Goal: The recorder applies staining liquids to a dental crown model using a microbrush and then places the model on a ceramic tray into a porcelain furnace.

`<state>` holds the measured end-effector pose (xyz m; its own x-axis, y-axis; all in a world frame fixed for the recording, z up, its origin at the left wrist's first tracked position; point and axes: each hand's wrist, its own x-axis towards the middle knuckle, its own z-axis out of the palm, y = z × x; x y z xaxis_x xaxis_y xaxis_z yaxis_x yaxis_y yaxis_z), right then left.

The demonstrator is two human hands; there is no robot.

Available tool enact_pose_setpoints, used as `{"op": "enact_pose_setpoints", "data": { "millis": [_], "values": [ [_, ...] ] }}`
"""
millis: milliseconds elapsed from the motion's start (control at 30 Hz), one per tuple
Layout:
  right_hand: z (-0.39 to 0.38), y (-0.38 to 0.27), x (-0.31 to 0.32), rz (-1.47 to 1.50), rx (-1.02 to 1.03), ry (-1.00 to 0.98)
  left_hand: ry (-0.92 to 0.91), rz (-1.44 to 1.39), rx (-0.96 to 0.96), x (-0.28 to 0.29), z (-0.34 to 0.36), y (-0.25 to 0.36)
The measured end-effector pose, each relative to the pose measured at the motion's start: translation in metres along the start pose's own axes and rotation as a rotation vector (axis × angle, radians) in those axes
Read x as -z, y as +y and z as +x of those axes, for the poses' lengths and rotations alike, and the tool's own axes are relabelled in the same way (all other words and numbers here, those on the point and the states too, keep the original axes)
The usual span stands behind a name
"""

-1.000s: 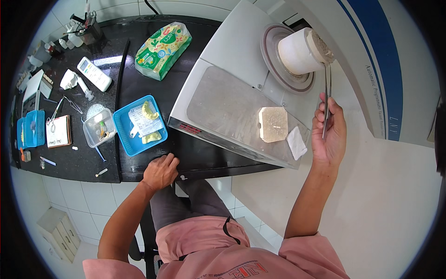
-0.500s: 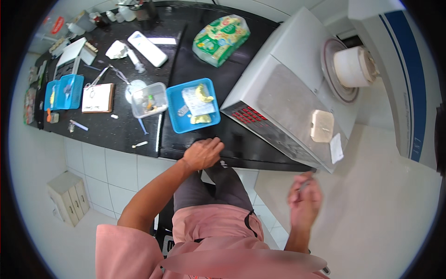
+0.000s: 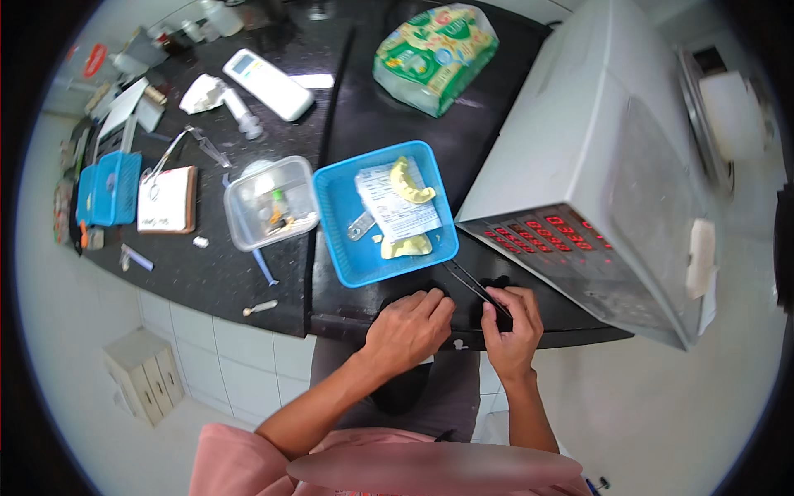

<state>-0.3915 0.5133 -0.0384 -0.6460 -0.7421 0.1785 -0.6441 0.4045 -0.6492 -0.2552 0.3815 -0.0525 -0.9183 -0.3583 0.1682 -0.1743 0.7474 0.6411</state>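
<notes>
Two hands meet at the black counter's front edge (image 3: 248, 281): right hand (image 3: 513, 326) pinches thin metal tweezers (image 3: 473, 285), tips angled toward the blue plastic tray (image 3: 343, 264) for reach. Left hand (image 3: 409, 326) rests curled beside, fingers pressed together, holding nothing visible, likely steadying.

From my feed: both forearms bare to above the elbow; no watch, ring or glove on the left hand (image 3: 409, 326) or the right hand (image 3: 513, 326); pink short-sleeved top (image 3: 240, 463) fills the lower edge, cloth plain and slightly creased; dark grey trousers (image 3: 430, 397) show beneath it; nails short, unpainted as far as I can tell.
</notes>
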Motion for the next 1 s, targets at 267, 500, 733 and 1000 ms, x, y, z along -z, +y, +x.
{"op": "enact_pose_setpoints", "data": {
  "millis": [267,500,733,1000],
  "values": [
    [-0.007,0.003,-0.023,0.008,0.135,0.150,0.031,-0.008,0.046,0.006,-0.004,-0.001],
    [-0.023,0.017,-0.023,0.141,0.235,0.466,0.195,-0.019,-0.072,-0.006,-0.010,0.008],
    [-0.021,0.035,0.006,-0.092,0.284,1.008,0.275,0.029,-0.100,-0.013,-0.017,0.002],
    [-0.010,0.095,0.070,-0.277,0.231,1.297,0.303,0.121,-0.153,-0.015,-0.011,0.008]
  ]
}}
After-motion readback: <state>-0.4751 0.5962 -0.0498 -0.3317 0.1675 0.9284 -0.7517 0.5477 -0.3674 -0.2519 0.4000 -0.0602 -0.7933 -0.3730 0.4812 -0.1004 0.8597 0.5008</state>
